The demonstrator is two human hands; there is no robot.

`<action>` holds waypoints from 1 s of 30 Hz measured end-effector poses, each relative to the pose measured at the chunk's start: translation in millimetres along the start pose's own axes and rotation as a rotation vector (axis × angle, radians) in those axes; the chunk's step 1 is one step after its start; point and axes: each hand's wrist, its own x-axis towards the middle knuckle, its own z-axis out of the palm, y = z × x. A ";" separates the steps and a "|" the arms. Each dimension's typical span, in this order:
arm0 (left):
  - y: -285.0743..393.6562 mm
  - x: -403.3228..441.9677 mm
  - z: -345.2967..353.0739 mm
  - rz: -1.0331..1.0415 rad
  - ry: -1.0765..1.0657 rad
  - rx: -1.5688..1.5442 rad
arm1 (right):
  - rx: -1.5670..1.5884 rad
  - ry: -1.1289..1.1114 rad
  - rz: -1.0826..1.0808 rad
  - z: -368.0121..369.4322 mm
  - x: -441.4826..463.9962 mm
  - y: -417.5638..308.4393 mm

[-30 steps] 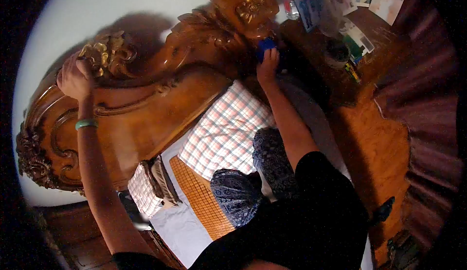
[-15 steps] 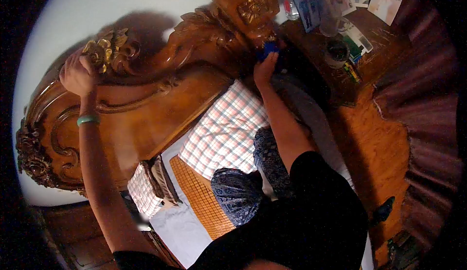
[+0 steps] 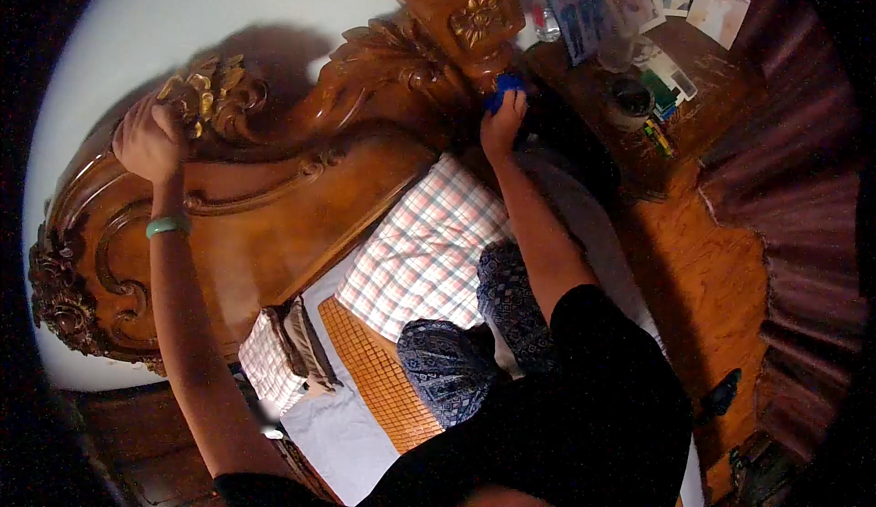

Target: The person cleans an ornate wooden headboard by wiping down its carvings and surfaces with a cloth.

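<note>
My left hand (image 3: 149,140) grips the top edge of the carved wooden headboard (image 3: 265,210), beside a gold-painted flower carving (image 3: 203,92). A pale green bangle (image 3: 166,226) circles that wrist. Over at the headboard's right post (image 3: 470,28), my right hand (image 3: 504,125) is closed on a blue cloth (image 3: 507,92), which lies against the dark wood near the post's base. Part of the cloth is hidden by the fingers. Below this hand a checked pillow (image 3: 424,247) rests on the bed, close to my knees in patterned trousers (image 3: 447,370).
A wooden nightstand (image 3: 721,83) at the upper right bears photos (image 3: 721,5), a glass jar (image 3: 630,101) and small boxes. Another checked pillow (image 3: 272,361) lies at the bed's left. A woven mat (image 3: 374,370) covers part of the bed. A purple curtain (image 3: 803,197) hangs at right.
My right hand has shifted slightly with the blue cloth, and more of the cloth shows above the fingers. My left hand stays on the headboard.
</note>
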 end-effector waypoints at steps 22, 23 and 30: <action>-7.7 -6.8 7.8 -0.028 -0.002 0.037 | -0.053 0.225 -0.005 18.3 -3.6 24.7; -10.0 -7.0 10.3 -0.033 -0.009 0.085 | 0.049 0.219 -0.015 6.4 0.1 5.3; -5.0 -1.5 1.1 0.014 -0.025 0.039 | -0.018 0.236 -0.082 1.6 7.8 -2.9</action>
